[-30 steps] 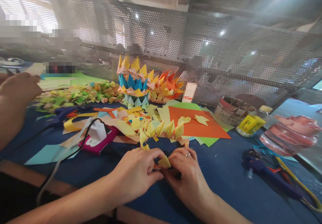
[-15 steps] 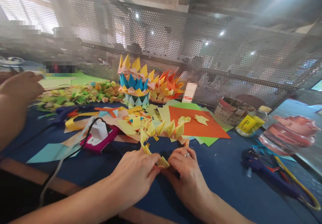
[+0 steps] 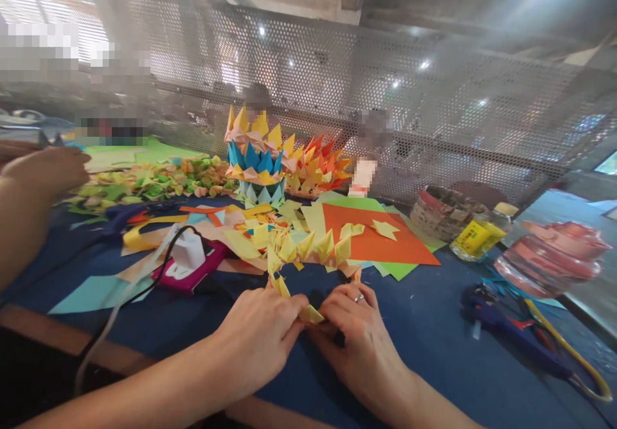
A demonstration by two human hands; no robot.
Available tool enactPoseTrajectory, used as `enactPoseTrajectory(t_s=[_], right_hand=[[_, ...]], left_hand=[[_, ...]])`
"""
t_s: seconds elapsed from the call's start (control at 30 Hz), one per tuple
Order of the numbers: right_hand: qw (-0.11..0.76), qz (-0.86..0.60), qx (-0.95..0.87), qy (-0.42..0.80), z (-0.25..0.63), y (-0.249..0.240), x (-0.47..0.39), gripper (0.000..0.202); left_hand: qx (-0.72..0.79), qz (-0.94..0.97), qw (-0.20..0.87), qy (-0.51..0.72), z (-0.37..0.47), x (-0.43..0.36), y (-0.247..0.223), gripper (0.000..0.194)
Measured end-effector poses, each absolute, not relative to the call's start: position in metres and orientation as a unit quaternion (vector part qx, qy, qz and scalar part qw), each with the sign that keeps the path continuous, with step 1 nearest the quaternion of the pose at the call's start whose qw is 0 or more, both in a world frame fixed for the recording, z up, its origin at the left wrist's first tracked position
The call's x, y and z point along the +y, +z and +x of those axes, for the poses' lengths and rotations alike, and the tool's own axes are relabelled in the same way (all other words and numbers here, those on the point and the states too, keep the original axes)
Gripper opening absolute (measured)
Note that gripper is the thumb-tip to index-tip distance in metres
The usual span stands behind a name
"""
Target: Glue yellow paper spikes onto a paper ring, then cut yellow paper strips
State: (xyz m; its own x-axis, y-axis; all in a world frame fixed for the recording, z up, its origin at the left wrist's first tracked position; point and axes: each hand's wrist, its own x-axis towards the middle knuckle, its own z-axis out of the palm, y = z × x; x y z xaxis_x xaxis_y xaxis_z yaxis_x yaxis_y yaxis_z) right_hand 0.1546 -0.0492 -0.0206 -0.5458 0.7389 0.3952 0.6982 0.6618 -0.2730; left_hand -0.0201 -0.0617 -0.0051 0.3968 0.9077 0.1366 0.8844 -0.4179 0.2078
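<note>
A ring-shaped paper crown (image 3: 325, 248) with pale yellow folded points stands on the blue table between my hands. My left hand (image 3: 263, 323) pinches its near left part, thumb and fingers closed on the folded paper. My right hand (image 3: 359, 329), with a ring on one finger, grips the near right part. The fingertips of both hands nearly meet at a yellow point at the front. Fingers and palms hide part of the crown's near side. Just beyond it lie an orange sheet (image 3: 400, 243) and loose yellow paper pieces.
Finished paper crowns (image 3: 255, 159) stand stacked behind, beside a heap of folded bits (image 3: 164, 178). A pink power strip (image 3: 190, 275) with cables lies left. On the right are a glue gun (image 3: 520, 336), a bottle (image 3: 482, 233) and a pink jug (image 3: 554, 259). Another person's hand (image 3: 45, 169) is at far left.
My hands and the crown stay almost in place. The yellow point between my fingertips has tilted slightly. At far left the other person's hand has shifted a little right.
</note>
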Motion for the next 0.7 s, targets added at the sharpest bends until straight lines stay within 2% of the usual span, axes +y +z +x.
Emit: enactPoseTrajectory(t_s=[0.37,0.7], right_hand=[[0.295,-0.384,-0.873,0.058,0.156,-0.031,-0.05,0.015],[0.319,-0.372,-0.869,0.072,0.154,-0.034,-0.049,0.016]], left_hand=[[0.54,0.833,0.098,0.062,-0.021,-0.061,-0.006,0.019],[0.541,0.836,0.085,0.04,-0.017,-0.06,0.0,0.022]])
